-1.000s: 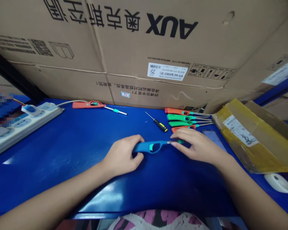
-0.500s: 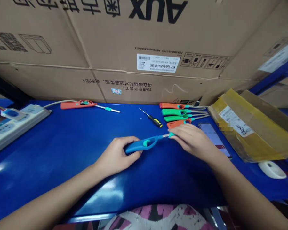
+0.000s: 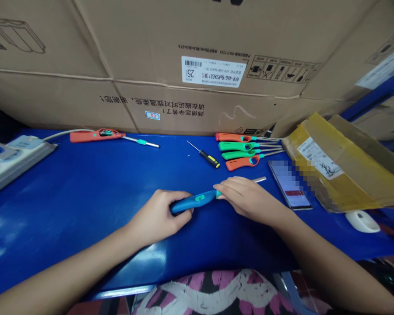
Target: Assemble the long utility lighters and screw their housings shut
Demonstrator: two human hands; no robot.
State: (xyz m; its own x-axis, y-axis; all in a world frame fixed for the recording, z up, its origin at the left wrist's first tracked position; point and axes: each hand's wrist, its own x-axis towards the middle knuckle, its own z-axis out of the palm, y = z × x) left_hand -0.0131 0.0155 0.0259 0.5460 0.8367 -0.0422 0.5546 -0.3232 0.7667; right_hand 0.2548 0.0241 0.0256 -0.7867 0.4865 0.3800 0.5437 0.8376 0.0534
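My left hand (image 3: 166,216) is closed around the handle of a blue gas lighter (image 3: 192,202) with a green trigger. At the lighter's front end, my right hand (image 3: 244,197) pinches the green collar (image 3: 218,194); the silver tube tip (image 3: 260,180) sticks out beyond the fingers. The rest of the tube is hidden by my right hand. Behind the hands lies a black and yellow screwdriver (image 3: 210,159). Several orange and green lighters, among them an orange lighter (image 3: 238,163), lie in a row at the back right.
An orange lighter (image 3: 88,136) with its tube angled lies back left, beside a white power strip (image 3: 19,159). A phone (image 3: 287,183), a taped yellow-brown carton (image 3: 344,162) and a white mouse (image 3: 362,221) are on the right. A large cardboard box (image 3: 144,52) stands behind the blue table (image 3: 85,192).
My right hand has slid the green collar along the tube to the blue body, and the tube tip now shows past my fingers. The view has shifted slightly.
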